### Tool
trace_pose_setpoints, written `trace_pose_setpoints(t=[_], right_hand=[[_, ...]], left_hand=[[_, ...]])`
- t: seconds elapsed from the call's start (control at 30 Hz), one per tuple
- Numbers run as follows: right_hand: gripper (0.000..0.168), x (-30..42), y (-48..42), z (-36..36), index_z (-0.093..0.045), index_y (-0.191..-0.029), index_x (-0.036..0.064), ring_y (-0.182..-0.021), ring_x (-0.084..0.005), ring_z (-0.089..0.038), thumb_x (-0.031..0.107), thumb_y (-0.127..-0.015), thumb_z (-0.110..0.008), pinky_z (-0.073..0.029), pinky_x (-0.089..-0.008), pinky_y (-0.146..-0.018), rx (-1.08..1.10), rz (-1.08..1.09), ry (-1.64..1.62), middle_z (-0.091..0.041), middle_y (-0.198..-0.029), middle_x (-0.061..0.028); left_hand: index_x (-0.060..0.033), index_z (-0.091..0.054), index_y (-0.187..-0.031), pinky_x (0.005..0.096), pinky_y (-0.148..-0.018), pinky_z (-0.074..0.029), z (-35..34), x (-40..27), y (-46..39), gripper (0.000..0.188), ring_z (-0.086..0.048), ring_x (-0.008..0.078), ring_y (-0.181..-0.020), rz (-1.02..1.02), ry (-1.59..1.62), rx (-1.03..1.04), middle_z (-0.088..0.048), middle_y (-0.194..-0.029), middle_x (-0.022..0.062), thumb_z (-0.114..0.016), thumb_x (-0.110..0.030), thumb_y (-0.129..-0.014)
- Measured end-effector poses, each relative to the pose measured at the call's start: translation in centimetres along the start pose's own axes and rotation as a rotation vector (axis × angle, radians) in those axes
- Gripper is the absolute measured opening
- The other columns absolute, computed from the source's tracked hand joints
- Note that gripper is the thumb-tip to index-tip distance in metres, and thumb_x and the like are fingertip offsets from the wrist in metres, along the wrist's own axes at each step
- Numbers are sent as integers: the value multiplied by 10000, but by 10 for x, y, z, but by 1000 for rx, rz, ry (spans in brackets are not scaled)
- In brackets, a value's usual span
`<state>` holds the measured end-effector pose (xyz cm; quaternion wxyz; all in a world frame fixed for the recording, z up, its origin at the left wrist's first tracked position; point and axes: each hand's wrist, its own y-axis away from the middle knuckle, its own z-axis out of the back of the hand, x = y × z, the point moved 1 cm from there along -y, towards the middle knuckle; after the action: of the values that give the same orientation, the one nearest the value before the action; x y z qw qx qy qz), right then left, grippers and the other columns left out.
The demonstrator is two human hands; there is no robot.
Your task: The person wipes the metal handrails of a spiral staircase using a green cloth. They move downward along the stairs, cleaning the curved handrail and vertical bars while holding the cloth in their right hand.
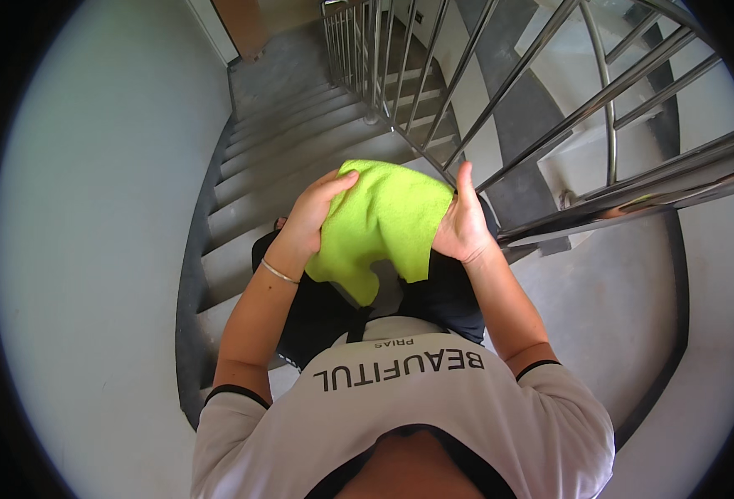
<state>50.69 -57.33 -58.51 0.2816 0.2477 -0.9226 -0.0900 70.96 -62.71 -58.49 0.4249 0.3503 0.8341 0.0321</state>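
Observation:
A bright yellow-green cloth [382, 218] hangs between my two hands, above my lap. My left hand [324, 209] grips its left edge, with the thumb lying on top of the fabric. On the right, my right hand [465, 218] is at the cloth's other edge, palm inward and thumb raised; its fingers are hidden behind the cloth, so its hold cannot be made out. The lower part of the cloth droops in loose folds over my dark trousers [448, 293].
Concrete stairs [298, 150] descend ahead to a grey landing [286, 68]. A pale wall [105, 218] rises at the left. At the right runs a stainless steel railing [641, 199] with metal bars, a thick post close beside my right arm, and more steps beyond.

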Motion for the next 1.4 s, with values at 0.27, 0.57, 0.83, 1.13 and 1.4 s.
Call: trace_pose_setpoints(t=[0.27,0.57,0.83,1.13,1.4], right_hand=[[355,7,-18,-4,-554,-1100,-53,-880,-181,-611,239,-903,-589,-500,-320,-761,-336,306,511,-630,-1000,-124],[330,-8,-31,-36,-607,-987,-5,-647,-100,-577,305,-946,-503,-471,-271,-589,-313,375,841,-639,-767,-64],[249,-96,-18,-39,-584,-1020,-19,-865,-373,-597,179,-870,-559,-470,-389,-771,138,129,1464,-621,-924,-229],[199,-51,-17,-9,-594,-1068,51,-577,-70,-540,181,-928,-539,-478,-210,-542,-168,209,737,-622,-794,-33],[479,-95,-9,1,-529,-1143,14,-910,-287,-601,252,-756,-680,-472,-363,-811,-127,320,1585,-616,-1013,-154]], left_hand=[[-23,-549,-1161,308,-842,-460,9,12,-3,322,-592,164,-961,16,-112,-13,-608,-1081,80,-561,-192,-887],[-119,-543,-1169,353,-954,-370,59,70,-16,300,-521,173,-1076,-20,58,-385,-573,-1135,33,-511,-264,-909],[-61,-474,-1259,392,-962,-424,81,105,-7,416,-536,255,-1086,-126,585,266,-540,-1226,114,-400,-337,-957],[-79,-434,-1299,450,-935,-438,99,120,-10,532,-525,318,-1100,-48,657,416,-498,-1271,140,-409,-449,-917],[-74,-450,-1286,418,-947,-430,94,130,-11,471,-508,276,-1120,-13,727,422,-509,-1255,127,-372,-393,-949]])
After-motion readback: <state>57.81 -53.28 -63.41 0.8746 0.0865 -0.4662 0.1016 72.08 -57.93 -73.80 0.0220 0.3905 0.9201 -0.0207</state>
